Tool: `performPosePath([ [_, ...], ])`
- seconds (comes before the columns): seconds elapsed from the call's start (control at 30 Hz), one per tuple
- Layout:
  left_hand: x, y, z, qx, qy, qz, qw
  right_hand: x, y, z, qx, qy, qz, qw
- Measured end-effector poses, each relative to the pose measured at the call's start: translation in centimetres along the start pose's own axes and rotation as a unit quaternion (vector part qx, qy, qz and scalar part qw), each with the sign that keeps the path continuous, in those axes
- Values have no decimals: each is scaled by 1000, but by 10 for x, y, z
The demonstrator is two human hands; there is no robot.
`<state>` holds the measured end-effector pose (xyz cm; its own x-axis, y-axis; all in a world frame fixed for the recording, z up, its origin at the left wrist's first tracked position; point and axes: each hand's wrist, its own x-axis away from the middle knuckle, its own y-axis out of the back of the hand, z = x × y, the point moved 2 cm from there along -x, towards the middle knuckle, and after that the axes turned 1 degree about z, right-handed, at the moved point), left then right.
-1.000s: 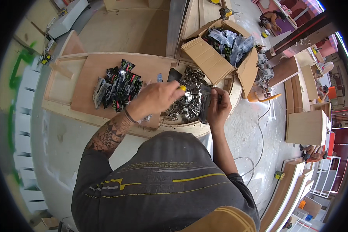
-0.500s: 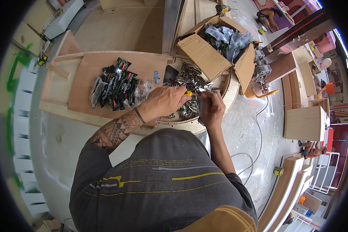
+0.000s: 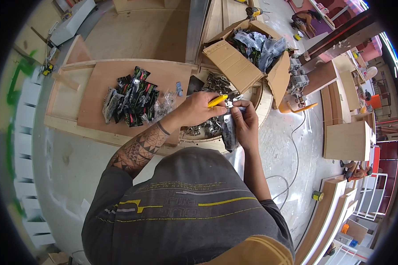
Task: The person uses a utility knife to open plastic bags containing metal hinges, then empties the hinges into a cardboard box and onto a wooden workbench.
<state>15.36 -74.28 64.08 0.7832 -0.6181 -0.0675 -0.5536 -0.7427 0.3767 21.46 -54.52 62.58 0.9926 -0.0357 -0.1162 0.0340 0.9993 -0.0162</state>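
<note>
My left hand (image 3: 193, 109) is closed round a yellow utility knife (image 3: 217, 101), which slants up and away between my two hands. My right hand (image 3: 247, 126) pinches a dark plastic packet (image 3: 229, 133) that hangs below its fingers. Shiny metal shows at the packet's top, touching or close to the left fingertips; I cannot tell which. Beneath and beyond my hands lies a heap of metal hinges (image 3: 216, 82) inside a curved wooden frame (image 3: 264, 104), partly hidden by the hands.
Black packets (image 3: 135, 97) and crumpled clear wrappers (image 3: 165, 102) lie on a brown board (image 3: 95, 88) to the left. An open cardboard box (image 3: 232, 62) of more packets stands beyond, near a drill (image 3: 253, 12). A cable (image 3: 292, 145) crosses the floor on the right. Other people work farther off.
The knife has swung up and away from the packet, showing more of its yellow handle. The packet has come into fuller view, hanging below my right hand.
</note>
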Motion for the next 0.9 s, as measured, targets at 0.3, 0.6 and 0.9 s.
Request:
performPosePath([
  [0.3,28,-49,51,398,227,-53,887,39,-24,-69,-63,-107,84,989],
  [0.6,38,-29,49,-118,56,-156,979,36,-33,-57,158,-10,87,984],
  [0.9,60,39,141,-161,173,-290,927,44,-36,-25,68,-5,102,992],
])
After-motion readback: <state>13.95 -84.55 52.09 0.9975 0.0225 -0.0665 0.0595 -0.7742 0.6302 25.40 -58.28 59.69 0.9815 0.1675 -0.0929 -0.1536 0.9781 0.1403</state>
